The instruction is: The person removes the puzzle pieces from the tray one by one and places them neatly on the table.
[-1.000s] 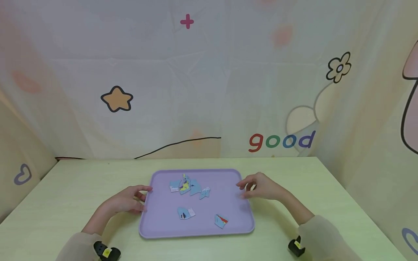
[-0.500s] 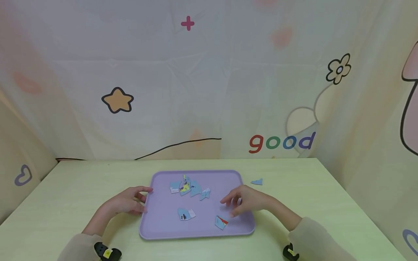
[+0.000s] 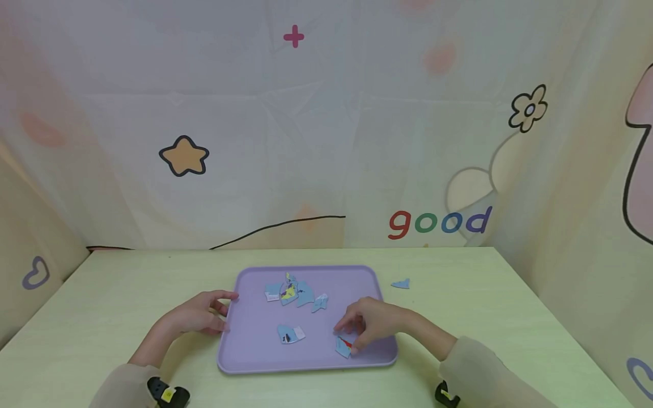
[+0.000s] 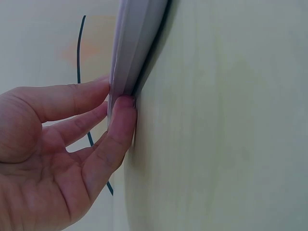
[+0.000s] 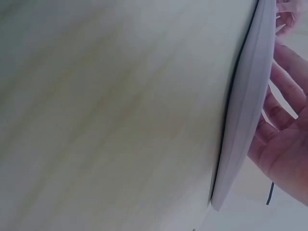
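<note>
On the light wooden table lies a lilac tray (image 3: pixel 311 362) bearing several blue picture puzzle pieces. My left hand (image 3: pixel 199 313) rests at the tray's left edge. In the left wrist view its index finger and thumb (image 4: pixel 123 115) touch the rim and outer wall. My right hand (image 3: pixel 374 323) reaches over the tray's right edge, its fingers spread about a blue piece with a red stripe (image 3: pixel 342 348). The thumb overlaps that piece's right side. In the right wrist view the tray wall hides the fingertips of the right hand (image 5: pixel 286 122).
At the tray's back left, a group of pieces (image 3: pixel 288 292) lies close together, with a small piece (image 3: pixel 320 302) at its right end. Another piece (image 3: pixel 290 334) lies lower on the tray. Beyond the tray's right edge, a blue piece (image 3: pixel 401 284) lies on the table.
My right hand has moved left and nearer over the tray, down to the red-striped piece, uncovering the blue piece on the table. The left hand has stayed at the tray edge.
</note>
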A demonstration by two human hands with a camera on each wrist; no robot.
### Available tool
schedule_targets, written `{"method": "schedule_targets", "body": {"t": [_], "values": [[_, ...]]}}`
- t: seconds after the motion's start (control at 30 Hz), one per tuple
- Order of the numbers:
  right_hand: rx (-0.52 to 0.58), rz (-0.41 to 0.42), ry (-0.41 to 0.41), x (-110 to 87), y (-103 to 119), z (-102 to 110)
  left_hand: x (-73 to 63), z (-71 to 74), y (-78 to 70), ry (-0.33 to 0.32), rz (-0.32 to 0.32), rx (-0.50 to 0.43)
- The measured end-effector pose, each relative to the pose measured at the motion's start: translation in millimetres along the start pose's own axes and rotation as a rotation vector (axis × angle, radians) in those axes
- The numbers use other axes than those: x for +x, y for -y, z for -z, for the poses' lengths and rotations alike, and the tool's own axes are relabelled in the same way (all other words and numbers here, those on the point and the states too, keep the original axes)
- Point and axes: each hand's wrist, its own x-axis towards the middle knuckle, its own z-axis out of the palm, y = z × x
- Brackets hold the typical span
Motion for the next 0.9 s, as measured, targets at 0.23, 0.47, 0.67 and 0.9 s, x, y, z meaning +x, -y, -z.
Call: {"method": "schedule_targets", "body": {"t": [0.23,0.47,0.67,0.9], "values": [[-0.058,0.007,0.007,3.5,-0.4,-1.5,-1.3,0.7,-0.1,0.011,-0.014,-0.008],[-0.103,0.012,-0.008,4.7,1.0,-2.8,-1.4,0.4,0.3,0.005,-0.014,-0.01],[-0.107,0.03,-0.018,5.1,-0.5,-4.4,-1.7,-0.2,-0.7,0.001,-0.009,-0.001],[-0.102,0.028,-0.036,5.5,3.1,-4.7,-2.0,-0.3,-2.1,-0.006,-0.009,0.007]]}}
